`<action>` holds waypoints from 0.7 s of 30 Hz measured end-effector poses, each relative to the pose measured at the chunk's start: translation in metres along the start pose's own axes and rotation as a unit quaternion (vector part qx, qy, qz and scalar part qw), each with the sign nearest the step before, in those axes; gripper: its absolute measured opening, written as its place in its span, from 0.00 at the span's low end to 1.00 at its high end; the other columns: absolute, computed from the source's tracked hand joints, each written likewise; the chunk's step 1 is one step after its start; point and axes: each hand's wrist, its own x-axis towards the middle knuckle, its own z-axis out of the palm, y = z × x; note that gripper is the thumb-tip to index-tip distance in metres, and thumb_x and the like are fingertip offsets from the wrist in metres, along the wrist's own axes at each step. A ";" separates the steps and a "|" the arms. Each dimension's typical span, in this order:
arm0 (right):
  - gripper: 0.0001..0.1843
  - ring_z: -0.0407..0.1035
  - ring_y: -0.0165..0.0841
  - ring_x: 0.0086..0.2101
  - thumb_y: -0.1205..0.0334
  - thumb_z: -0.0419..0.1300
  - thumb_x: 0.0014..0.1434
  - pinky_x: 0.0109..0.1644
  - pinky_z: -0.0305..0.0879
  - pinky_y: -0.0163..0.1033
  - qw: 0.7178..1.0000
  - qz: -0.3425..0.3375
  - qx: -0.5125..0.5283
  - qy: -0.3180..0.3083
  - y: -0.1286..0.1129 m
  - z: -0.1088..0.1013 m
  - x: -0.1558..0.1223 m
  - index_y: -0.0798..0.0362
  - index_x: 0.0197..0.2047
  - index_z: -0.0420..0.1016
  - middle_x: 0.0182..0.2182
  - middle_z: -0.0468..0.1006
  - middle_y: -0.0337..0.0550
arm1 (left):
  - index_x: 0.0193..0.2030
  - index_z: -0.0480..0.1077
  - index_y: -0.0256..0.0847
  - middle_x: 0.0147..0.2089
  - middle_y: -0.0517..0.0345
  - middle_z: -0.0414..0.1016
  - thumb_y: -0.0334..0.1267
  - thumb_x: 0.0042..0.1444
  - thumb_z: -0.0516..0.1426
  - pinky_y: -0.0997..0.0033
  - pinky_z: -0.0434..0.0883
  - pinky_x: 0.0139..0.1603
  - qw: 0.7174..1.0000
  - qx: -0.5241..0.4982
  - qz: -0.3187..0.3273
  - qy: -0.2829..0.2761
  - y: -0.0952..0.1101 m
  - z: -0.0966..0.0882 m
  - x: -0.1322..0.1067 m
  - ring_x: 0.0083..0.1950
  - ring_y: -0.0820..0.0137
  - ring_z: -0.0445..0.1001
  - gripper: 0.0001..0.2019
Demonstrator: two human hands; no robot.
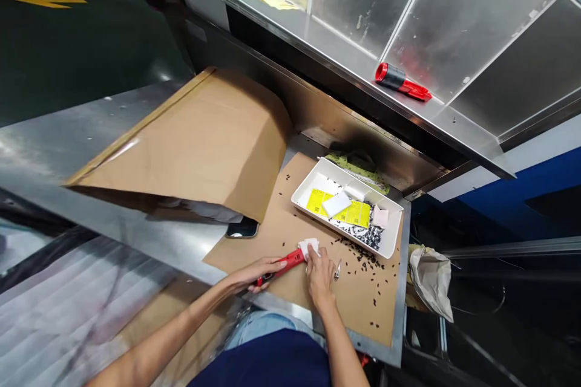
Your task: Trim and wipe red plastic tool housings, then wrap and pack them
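Observation:
My left hand (pixel 258 273) grips a red-handled tool (pixel 281 269), likely a soldering iron, though its tip is hidden. My right hand (pixel 320 275) pinches a white tissue (pixel 308 248) around the tool's far end. Both hands sit over a brown cardboard mat (pixel 290 224) strewn with several small black parts (pixel 358 260). Steel tweezers (pixel 338 269) lie just right of my right hand. Beyond the hands stands a white plastic tray (pixel 302 196) holding yellow printed cards (pixel 354 214), white sponge pieces (pixel 336 204) and a heap of black parts (pixel 370 237).
A black phone (pixel 242 228) lies partly under a large folded cardboard sheet (pixel 181 145) on the steel counter (pixel 104 139). A red and black tool (pixel 402 80) rests on the steel shelf (pixel 318 42) overhead. Crumpled paper (pixel 431 281) hangs beyond the right edge.

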 end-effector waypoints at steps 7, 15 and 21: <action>0.24 0.72 0.39 0.39 0.65 0.46 0.65 0.43 0.66 0.44 1.000 -0.013 0.003 -0.005 -0.001 -0.007 0.001 0.41 0.58 0.73 0.49 0.75 0.51 | 0.60 0.64 0.32 0.13 0.66 0.59 0.57 0.53 0.58 0.74 0.47 0.19 0.998 0.040 -0.022 -0.036 -0.008 -0.008 0.011 0.13 0.75 0.50 0.35; 0.23 0.71 0.39 0.35 0.64 0.44 0.66 0.42 0.66 0.45 1.000 -0.029 0.001 -0.004 0.002 -0.017 0.011 0.42 0.54 0.76 0.45 0.76 0.50 | 0.60 0.65 0.35 0.12 0.66 0.61 0.57 0.54 0.59 0.77 0.46 0.14 0.998 0.039 -0.012 -0.043 -0.018 -0.009 0.015 0.11 0.75 0.52 0.34; 0.23 0.70 0.38 0.33 0.64 0.45 0.65 0.39 0.66 0.42 1.000 -0.025 0.000 0.000 -0.001 -0.017 0.006 0.42 0.54 0.76 0.45 0.75 0.49 | 0.60 0.66 0.33 0.12 0.65 0.61 0.54 0.56 0.58 0.78 0.45 0.13 0.999 0.019 -0.012 -0.034 -0.020 -0.009 0.015 0.11 0.75 0.53 0.31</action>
